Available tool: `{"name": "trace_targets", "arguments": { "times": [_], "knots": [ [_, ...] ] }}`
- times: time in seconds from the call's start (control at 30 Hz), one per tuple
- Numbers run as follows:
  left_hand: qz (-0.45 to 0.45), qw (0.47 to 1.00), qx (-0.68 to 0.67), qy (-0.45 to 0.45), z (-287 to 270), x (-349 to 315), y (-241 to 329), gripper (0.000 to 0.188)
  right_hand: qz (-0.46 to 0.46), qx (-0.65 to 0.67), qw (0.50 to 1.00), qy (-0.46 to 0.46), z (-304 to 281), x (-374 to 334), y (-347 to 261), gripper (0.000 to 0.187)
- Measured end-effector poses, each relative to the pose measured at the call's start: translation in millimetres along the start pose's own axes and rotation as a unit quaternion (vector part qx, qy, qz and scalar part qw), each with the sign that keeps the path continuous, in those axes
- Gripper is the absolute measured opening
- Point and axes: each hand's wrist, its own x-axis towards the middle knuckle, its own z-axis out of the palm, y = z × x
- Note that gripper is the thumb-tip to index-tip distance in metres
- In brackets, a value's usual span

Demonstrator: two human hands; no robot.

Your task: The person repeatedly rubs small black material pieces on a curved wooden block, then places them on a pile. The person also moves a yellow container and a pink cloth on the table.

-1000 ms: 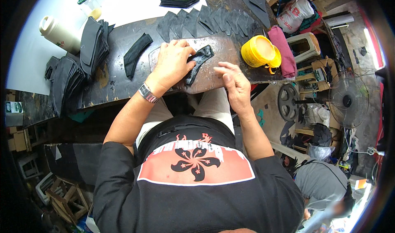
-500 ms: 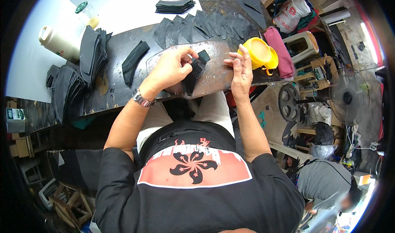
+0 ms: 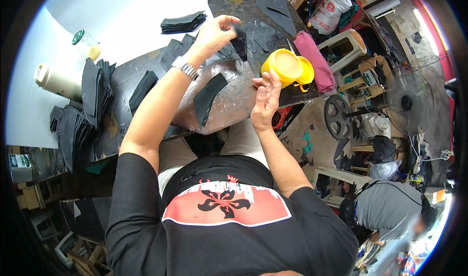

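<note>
Beyond your left hand's fingertips a cut piece is pinched over the board, a strip lies below them, and a tub sits just past your right hand's fingertips.

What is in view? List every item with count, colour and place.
black piece: one, pinched in left hand fingers
strip: one, black, flat on bench centre
bench: one, dark, stained
yellow tub: one, by right hand
black stacks: several, bench left
small stack: one, black, on white sheet
white bottle: one, far left
jar: one, green lid, far left
fan: one, right floor
left hand: raised over bench
right hand: open, beside tub
</note>
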Motion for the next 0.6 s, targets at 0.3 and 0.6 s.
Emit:
{"name": "trace_targets", "arguments": {
  "times": [0.3,0.6],
  "knots": [
    [-0.014,0.997,0.057,-0.043,73,71,-37,0.047,-0.039,-0.028,0.999,-0.005,0,0,-2,0.055],
    [0.12,0.921,0.371,-0.013,95,68,-55,0.049,-0.036,-0.043,0.998,-0.031,-5,-2,3,0.064]
  ]
}}
